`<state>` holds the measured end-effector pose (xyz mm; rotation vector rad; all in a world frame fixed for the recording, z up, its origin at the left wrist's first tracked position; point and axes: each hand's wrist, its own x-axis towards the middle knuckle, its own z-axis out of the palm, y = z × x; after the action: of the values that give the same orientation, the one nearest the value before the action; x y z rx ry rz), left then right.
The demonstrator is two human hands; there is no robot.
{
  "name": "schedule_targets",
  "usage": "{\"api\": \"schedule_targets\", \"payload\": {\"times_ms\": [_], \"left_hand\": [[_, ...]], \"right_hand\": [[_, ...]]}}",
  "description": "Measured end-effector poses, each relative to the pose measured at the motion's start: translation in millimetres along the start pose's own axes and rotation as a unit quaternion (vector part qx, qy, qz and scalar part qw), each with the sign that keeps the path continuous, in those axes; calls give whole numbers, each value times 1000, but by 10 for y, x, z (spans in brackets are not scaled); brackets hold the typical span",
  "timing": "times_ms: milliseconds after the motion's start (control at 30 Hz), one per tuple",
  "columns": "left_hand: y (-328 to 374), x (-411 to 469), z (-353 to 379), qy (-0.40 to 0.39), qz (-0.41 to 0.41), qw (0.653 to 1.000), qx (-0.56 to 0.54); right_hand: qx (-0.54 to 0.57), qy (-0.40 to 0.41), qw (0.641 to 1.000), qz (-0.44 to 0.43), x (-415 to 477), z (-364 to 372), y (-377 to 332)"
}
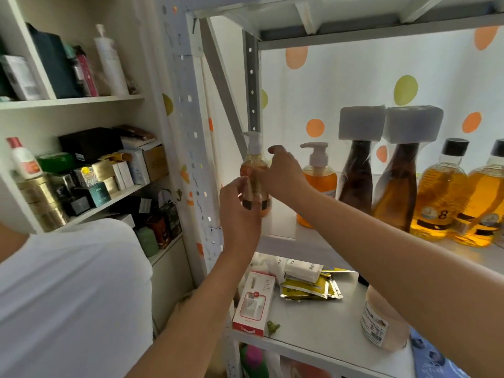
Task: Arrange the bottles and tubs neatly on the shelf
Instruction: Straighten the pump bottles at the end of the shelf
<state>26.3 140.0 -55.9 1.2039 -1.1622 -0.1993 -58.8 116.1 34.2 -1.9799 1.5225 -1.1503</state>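
Observation:
An orange pump bottle (253, 165) with a white pump stands at the left end of the white metal shelf (286, 236). My left hand (240, 208) wraps its lower part from the front. My right hand (283, 173) holds its right side near the neck. To its right stands a second orange pump bottle (319, 178), then two brown bottles (356, 175) (395, 186) with white foam-wrapped tops, then two amber bottles (439, 197) (485, 205) with black caps.
The shelf below holds a red and white box (255, 304), yellow sachets (311, 287), white packets and a pinkish bottle (381, 320). A grey upright post (196, 159) stands left of the bottle. A white cabinet (81, 170) at the left is full of boxes and bottles.

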Motion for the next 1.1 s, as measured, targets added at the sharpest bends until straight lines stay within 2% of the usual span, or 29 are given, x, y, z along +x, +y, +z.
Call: {"api": "schedule_targets", "payload": {"times_ms": [133, 267, 333, 400, 500, 533, 600, 667, 733, 933, 1100], "left_hand": [[-89, -49, 77, -16, -63, 996, 54], [-210, 133, 84, -111, -101, 986, 66], [-254, 237, 109, -169, -96, 980, 48], [-295, 286, 138, -205, -86, 973, 63], [-320, 295, 174, -217, -87, 968, 93], [-332, 309, 173, -215, -91, 968, 88], [-374, 353, 164, -223, -98, 968, 53], [-388, 379, 132, -241, -111, 964, 23], [-388, 391, 96, -261, -118, 958, 13], [-314, 329, 146, -275, -103, 956, 20], [-328, 343, 147, -256, -96, 961, 42]], "right_hand": [[15, -10, 1000, 22, 236, 319, 5], [44, -42, 998, 30, 449, 319, 19], [-14, -16, 1000, 18, 481, 279, 14], [-125, 3, 992, 0, 467, 239, -17], [-234, -46, 971, -11, 419, 177, -85], [-210, -71, 975, 3, 414, 149, -109], [-83, -119, 989, 36, 404, 92, -146], [-56, -133, 989, 17, 404, 33, -140], [-91, -103, 990, -11, 416, -4, -114], [-133, -48, 990, 0, 445, -31, -96], [-96, 37, 995, -10, 457, -160, -252]]}}
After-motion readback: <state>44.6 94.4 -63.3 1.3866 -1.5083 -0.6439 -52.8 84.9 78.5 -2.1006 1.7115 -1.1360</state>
